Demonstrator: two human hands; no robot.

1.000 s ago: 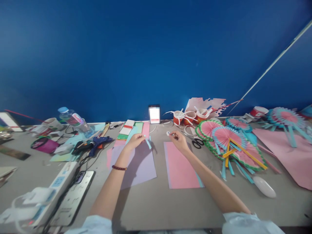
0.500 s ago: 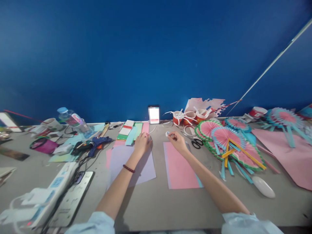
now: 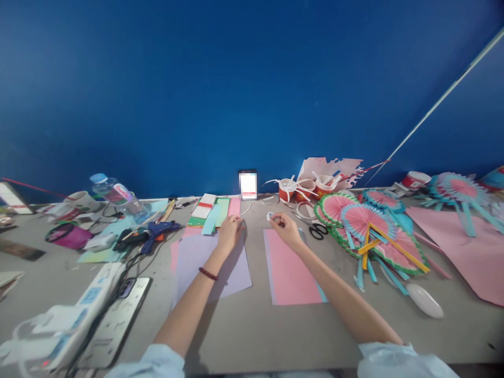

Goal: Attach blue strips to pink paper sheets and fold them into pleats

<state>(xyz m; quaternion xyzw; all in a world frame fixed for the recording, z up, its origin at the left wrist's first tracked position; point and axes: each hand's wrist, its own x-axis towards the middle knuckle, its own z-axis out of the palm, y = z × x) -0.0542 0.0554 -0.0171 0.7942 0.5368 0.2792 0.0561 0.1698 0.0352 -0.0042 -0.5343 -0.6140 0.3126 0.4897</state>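
At the far left a water bottle [image 3: 118,195] lies tilted among mugs and clutter; nearer, a power strip [image 3: 84,310] and a phone [image 3: 118,320] lie side by side; a blue glue gun [image 3: 159,229] rests further back, just left of the stacked coloured paper [image 3: 214,210]. A lilac sheet [image 3: 210,265] lies near the middle, and the left hand [image 3: 230,232] rests at its far edge, fingers curled down onto the paper; whether it pinches the light blue strip is hidden beneath the hand, so I cannot tell. A small screen [image 3: 248,185] stands against the blue wall behind. To the right, the right hand [image 3: 285,228] hovers over the far end of a pink sheet [image 3: 289,270]; its thumb and forefinger are pressed together on a small white roll [image 3: 270,216], which sticks out to the left of the fingertips, apart from the left hand. Red cups [image 3: 305,190] stand further back; black scissors [image 3: 318,231] lie just right of the right hand; pleated pink and turquoise paper fans [image 3: 370,231] spread beyond them; a white oval object [image 3: 425,301] lies near the fans' sticks.
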